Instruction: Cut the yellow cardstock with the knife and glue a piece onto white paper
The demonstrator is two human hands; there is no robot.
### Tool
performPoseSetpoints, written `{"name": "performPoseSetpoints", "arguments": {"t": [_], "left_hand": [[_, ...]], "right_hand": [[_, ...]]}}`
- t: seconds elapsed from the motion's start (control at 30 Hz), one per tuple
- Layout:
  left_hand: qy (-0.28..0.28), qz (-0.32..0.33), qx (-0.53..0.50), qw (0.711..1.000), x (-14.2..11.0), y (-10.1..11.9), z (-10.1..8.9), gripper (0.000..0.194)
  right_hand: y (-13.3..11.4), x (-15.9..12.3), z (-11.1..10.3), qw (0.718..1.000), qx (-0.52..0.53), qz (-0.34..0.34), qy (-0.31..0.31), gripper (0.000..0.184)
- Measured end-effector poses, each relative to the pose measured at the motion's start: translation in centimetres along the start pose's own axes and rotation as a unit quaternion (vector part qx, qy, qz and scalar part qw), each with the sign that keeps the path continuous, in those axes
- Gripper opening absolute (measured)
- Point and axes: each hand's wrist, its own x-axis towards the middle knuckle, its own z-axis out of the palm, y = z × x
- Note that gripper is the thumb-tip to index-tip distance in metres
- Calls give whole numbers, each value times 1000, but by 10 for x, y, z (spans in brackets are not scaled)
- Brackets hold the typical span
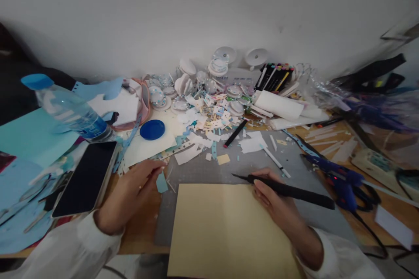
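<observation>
Desk: wood-toned top (140, 233), seen with its front edge toward the wearer and its back edge along the wall.
Grey mat: flat sheet (212, 175) at the middle of the desk, reaching toward the front edge.
Cream sheet: rectangular panel (229, 231) over the front of the grey mat, extending in view past the desk's front edge.
Craft knife: black handle (301, 192), blade pointing left; tip just beyond the cream sheet's far edge, over the grey mat.
Right hand: the right hand (278, 205) grips the craft knife, handle pinched between thumb and fingers, above the cream sheet's far right corner.
Left hand: the left hand (131, 189) is raised near the grey mat's left edge; fingers pressed together, contents of the pinch cannot be told.
Blue scrap: small piece (161, 183) just beside the left fingertips.
Desk left side: phone (85, 178), face up; upright bottle (70, 107) behind it; round blue lid (152, 130) farther right.
Mat far edge: black marker (235, 133), lying diagonally; white pen (276, 161) nearer the front.
Desk right side: blue glue gun (340, 178) near the mat's right edge.
Desk back edge: paper scraps (212, 115) heaped at centre; marker set (275, 78) to their right.
</observation>
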Motion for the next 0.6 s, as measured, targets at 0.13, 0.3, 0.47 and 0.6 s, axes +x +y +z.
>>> {"name": "performPoseSetpoints", "arguments": {"t": [0.13, 0.3, 0.47, 0.6], "left_hand": [[-1, -38, 21, 999, 8, -10, -1, 28], [-35, 62, 86, 994, 9, 5, -6, 32], [-146, 219, 98, 960, -21, 15, 7, 36], [-146, 216, 179, 949, -39, 4, 13, 51]], "right_hand": [[-4, -1, -1, 1000, -23, 16, -5, 23], [-2, 0, -2, 999, -23, 22, 9, 26], [0, 1, -2, 1000, -13, 13, 13, 25], [-1, 0, -2, 1000, -1, 4, 8, 25]]}}
